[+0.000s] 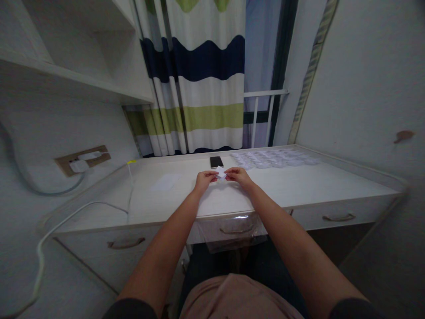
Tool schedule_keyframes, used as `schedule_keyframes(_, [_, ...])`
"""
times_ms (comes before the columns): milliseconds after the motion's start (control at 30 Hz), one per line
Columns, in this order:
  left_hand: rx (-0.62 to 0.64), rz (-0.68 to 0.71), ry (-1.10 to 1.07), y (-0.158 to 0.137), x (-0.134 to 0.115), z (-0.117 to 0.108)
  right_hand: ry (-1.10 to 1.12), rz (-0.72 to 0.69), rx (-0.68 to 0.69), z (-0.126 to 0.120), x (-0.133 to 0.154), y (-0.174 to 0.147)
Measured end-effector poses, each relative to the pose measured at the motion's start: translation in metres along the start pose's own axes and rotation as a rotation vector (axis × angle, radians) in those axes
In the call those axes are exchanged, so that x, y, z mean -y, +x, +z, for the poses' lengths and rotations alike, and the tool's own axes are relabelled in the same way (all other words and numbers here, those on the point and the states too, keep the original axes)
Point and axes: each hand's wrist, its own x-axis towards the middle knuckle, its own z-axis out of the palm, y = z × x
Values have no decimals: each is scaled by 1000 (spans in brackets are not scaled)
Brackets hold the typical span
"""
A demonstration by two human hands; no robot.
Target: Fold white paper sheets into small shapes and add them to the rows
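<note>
Between my two hands, just above the desk top, is a small piece of folded white paper [221,173]. My left hand [205,180] pinches its left edge with thumb and fingers. On the other side my right hand [239,176] grips the right edge the same way. Right behind the paper lies a dark phone-like object [216,162], flat on the desk. Off to the left of my hands rest flat white paper sheets [165,181], faint against the pale surface.
Several small white pieces [275,158] lie in rows at the back right of the white desk [179,206]. A white cable [89,204] crosses its left end. Clear plastic [229,230] hangs over the front edge at the middle drawer. Striped curtains [209,93] hang behind.
</note>
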Motion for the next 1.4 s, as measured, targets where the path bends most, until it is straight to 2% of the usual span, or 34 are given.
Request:
schedule_keyframes(133, [24, -32, -75, -1, -2, 0, 2, -20, -20, 0, 2, 0])
schedule_keyframes(233, [36, -113, -149, -2, -3, 0, -16, -56, -26, 0, 1, 1])
schedule_keyframes(400, [4, -204, -161, -3, -3, 1, -93, -94, 7, 3, -2, 4])
schedule_keyframes(633, [7, -137, -138, -2, 1, 2, -33, -91, 46, 7, 1, -1])
schedule_keyframes(833, [32, -82, -43, 0, 3, 3, -32, -65, 15, 6, 1, -1])
schedule_keyframes(1133, [58, -22, -26, -3, 0, 3, 1, -30, -32, 5, 1, 0])
schedule_keyframes(1400, [68, -33, 33, -3, 5, 5, -118, -132, 8, 6, -9, 4])
